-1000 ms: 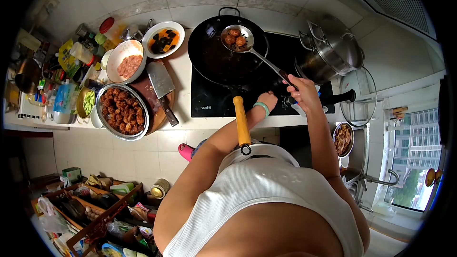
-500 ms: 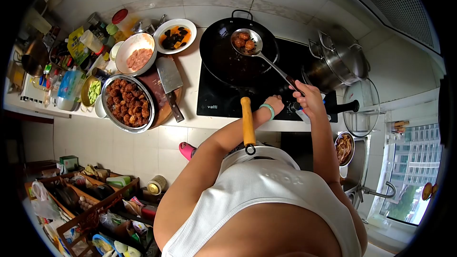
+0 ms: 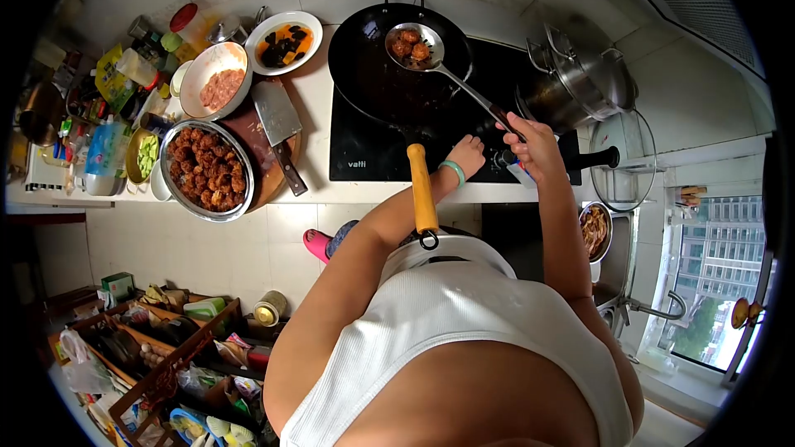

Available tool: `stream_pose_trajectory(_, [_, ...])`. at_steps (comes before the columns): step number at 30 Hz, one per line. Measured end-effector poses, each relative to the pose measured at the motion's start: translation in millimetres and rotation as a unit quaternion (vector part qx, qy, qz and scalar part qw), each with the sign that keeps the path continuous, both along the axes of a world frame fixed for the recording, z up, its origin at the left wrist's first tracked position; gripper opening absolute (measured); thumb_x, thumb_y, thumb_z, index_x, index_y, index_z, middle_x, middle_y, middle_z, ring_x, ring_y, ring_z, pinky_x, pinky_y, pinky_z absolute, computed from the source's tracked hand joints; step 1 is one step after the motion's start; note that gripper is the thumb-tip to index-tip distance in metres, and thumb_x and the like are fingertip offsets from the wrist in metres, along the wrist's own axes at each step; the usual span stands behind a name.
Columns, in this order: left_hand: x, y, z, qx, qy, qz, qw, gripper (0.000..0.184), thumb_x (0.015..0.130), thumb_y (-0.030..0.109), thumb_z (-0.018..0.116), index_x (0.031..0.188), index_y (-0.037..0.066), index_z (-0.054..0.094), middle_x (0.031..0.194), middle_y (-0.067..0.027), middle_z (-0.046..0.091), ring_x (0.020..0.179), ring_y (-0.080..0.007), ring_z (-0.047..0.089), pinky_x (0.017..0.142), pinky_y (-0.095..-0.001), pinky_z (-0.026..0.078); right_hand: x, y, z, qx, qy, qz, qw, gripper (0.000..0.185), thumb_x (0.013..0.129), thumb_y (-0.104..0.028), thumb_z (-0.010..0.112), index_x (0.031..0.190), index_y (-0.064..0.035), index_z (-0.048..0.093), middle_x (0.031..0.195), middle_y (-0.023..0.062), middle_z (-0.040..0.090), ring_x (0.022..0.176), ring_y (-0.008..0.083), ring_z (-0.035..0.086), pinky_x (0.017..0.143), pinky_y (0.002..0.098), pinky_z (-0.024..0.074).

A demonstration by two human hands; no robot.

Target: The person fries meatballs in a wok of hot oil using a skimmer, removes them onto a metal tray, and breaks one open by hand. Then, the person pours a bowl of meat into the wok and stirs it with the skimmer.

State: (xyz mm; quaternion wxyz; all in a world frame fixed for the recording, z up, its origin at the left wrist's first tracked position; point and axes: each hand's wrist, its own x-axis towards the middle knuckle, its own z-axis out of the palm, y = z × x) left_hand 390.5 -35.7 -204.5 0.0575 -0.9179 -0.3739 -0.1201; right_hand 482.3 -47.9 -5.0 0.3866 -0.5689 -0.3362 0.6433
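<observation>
My right hand (image 3: 532,147) is closed around the handle of a metal skimmer (image 3: 464,84), which it holds tilted over the black wok (image 3: 356,74). Several browned meatballs (image 3: 411,46) lie in the skimmer's bowl. My left hand (image 3: 468,157), with a green bangle at the wrist, hovers over the front of the black cooktop (image 3: 373,149), near the control knobs. Its fingers are loosely curled with nothing visible in them. The wok's wooden handle (image 3: 422,190) points toward my body, beside my left forearm. Dark residue shows at the bottom of the wok.
Left of the cooktop stand a metal bowl of browned meatballs (image 3: 207,170), a cleaver (image 3: 277,116) on a cutting board, a bowl of raw minced meat (image 3: 187,87) and a white plate (image 3: 313,43). A steel pot (image 3: 571,83) and a glass lid (image 3: 625,165) are at right.
The view has shifted slightly. My left hand has drawn back a little from the knobs and its fingers have turned upward. The skimmer with meatballs stays over the wok.
</observation>
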Motion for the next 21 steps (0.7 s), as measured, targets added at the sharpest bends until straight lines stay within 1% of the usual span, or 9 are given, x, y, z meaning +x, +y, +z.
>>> stream_pose_trajectory(3, [-6,12,-3,0.055,-0.073,-0.097,0.991,0.011,0.065,0.012,0.054,0.061,0.01,0.063,0.074,0.0003,0.058,0.082,-0.0162,0.051,0.075,-0.0279,0.039,-4,-3,7,-0.009,-0.021,-0.006,1.0,0.027,0.086,-0.023,0.057,0.087,0.0042,0.058,0.059,-0.0001,0.048,0.043,0.0,0.031,0.036,0.0132,0.0175])
stream_pose_trajectory(10, [-1,32,-14,0.007,-0.077,-0.187,0.979,0.011,0.065,0.012,0.055,0.063,0.01,0.066,0.077,0.0007,0.061,0.085,-0.0167,0.052,0.079,-0.027,0.04,-7,2,15,-0.029,-0.026,0.0,0.999,0.028,0.086,-0.023,0.056,0.089,0.0041,0.057,0.06,-0.0014,0.047,0.043,-0.0004,0.031,0.036,0.0126,0.0176])
stream_pose_trajectory(12, [-1,31,-19,0.047,-0.108,-0.199,0.973,0.011,0.063,0.012,0.054,0.057,0.013,0.062,0.071,0.0021,0.056,0.082,-0.0163,0.051,0.073,-0.0283,0.04,-8,2,15,-0.022,-0.023,0.004,0.999,0.028,0.086,-0.024,0.056,0.089,0.004,0.057,0.06,-0.0015,0.046,0.043,-0.0004,0.031,0.036,0.0125,0.0176])
stream_pose_trajectory(14, [-11,16,-7,-0.008,-0.135,-0.183,0.974,0.012,0.066,0.014,0.054,0.074,0.012,0.063,0.08,0.0012,0.055,0.085,-0.0168,0.05,0.073,-0.0287,0.039,-13,1,13,-0.016,-0.014,0.016,1.0,0.028,0.086,-0.024,0.056,0.09,0.004,0.056,0.06,-0.0015,0.046,0.043,-0.0004,0.031,0.036,0.0124,0.0176])
stream_pose_trajectory(16, [-26,-7,-1,0.006,-0.193,-0.16,0.968,0.02,0.069,0.014,0.053,0.087,0.01,0.06,0.087,-0.0006,0.053,0.084,-0.0177,0.05,0.072,-0.0298,0.04,-19,1,9,-0.003,-0.009,-0.016,1.0,0.028,0.087,-0.024,0.055,0.091,0.0036,0.056,0.06,-0.0013,0.046,0.043,-0.0004,0.031,0.036,0.0124,0.0172])
stream_pose_trajectory(18, [-45,-34,-9,-0.085,-0.31,-0.124,0.939,0.023,0.07,0.013,0.052,0.092,0.009,0.058,0.092,-0.0031,0.051,0.082,-0.0189,0.05,0.071,-0.0322,0.042,-22,7,-6,-0.014,0.012,-0.013,1.0,0.028,0.087,-0.024,0.055,0.092,0.0036,0.056,0.06,-0.001,0.046,0.042,-0.0003,0.03,0.036,0.0126,0.0172])
stream_pose_trajectory(19, [-61,-40,-20,-0.048,-0.232,-0.184,0.954,0.021,0.071,0.012,0.053,0.091,0.009,0.058,0.098,-0.0081,0.05,0.086,-0.0217,0.051,0.07,-0.0343,0.043,-23,9,-11,-0.01,0.005,-0.007,1.0,0.028,0.087,-0.024,0.055,0.092,0.0037,0.057,0.06,-0.0009,0.046,0.043,-0.0001,0.031,0.036,0.0127,0.0174])
stream_pose_trajectory(20, [-78,-55,-49,-0.014,-0.253,-0.175,0.951,0.023,0.071,0.012,0.053,0.093,0.007,0.058,0.104,-0.0125,0.052,0.094,-0.0257,0.052,0.078,-0.035,0.044,-25,12,-14,-0.005,-0.002,0.001,1.0,0.028,0.087,-0.024,0.055,0.091,0.0038,0.057,0.06,-0.0007,0.047,0.043,0.0001,0.032,0.036,0.0127,0.0177])
stream_pose_trajectory(21, [-103,-73,-12,-0.218,-0.273,-0.123,0.929,0.027,0.07,0.011,0.054,0.097,0.007,0.059,0.105,-0.0137,0.053,0.098,-0.0265,0.052,0.085,-0.0347,0.043,-28,11,-15,0.008,-0.021,-0.001,1.0,0.027,0.087,-0.023,0.055,0.09,0.004,0.058,0.06,-0.0003,0.047,0.042,0.0005,0.033,0.036,0.0126,0.0182])
